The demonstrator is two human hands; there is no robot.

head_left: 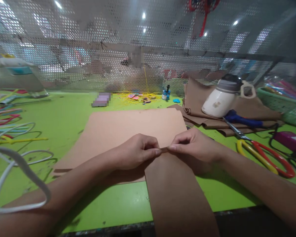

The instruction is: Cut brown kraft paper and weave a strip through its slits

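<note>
In the head view, both your hands meet just below and right of the middle of the frame, at the near edge of the stack of tan sheets. Your left hand has its thumb and forefinger pinched together on the top end of the brown strip. Your right hand pinches the same end just beside it, its other fingers curled in. Between your fingertips that end shows as a narrow edge; from there the strip runs down to the bottom of the frame, over the front edge of the green bench.

At the right, your scissors lie with red and yellow handles toward you, near a purple box. At the upper right, a white bottle sits on folded brown sheets, with a green basket beyond. A small blue jar stands above the stack, and a white cord loops at the lower left.
</note>
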